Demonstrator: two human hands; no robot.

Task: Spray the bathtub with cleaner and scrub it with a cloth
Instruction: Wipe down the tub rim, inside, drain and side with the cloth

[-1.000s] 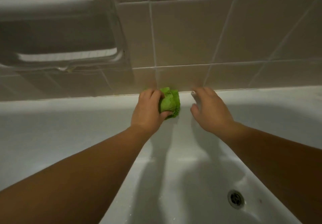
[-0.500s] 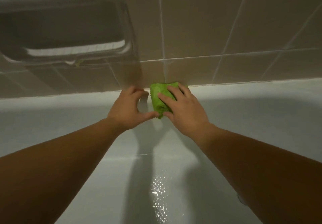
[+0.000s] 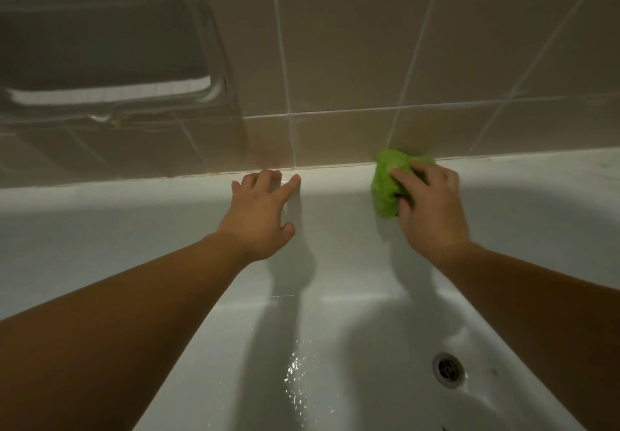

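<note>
While the green cloth (image 3: 389, 184) is pressed on the far rim of the bathtub (image 3: 134, 202) beside the tiled wall (image 3: 352, 61), it is grasped by the right hand (image 3: 429, 209). The left hand (image 3: 260, 216) is rested flat, released. Scrubbing is judged under way; next, the cloth should be rubbed along the rim. No writing can be read.

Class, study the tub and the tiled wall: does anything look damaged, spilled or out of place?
Nothing looks broken or spilled. The only blemish is brownish staining on the tile and grout just above the tub rim, near the left hand. The right hand holds the green cloth on the rim.
</note>
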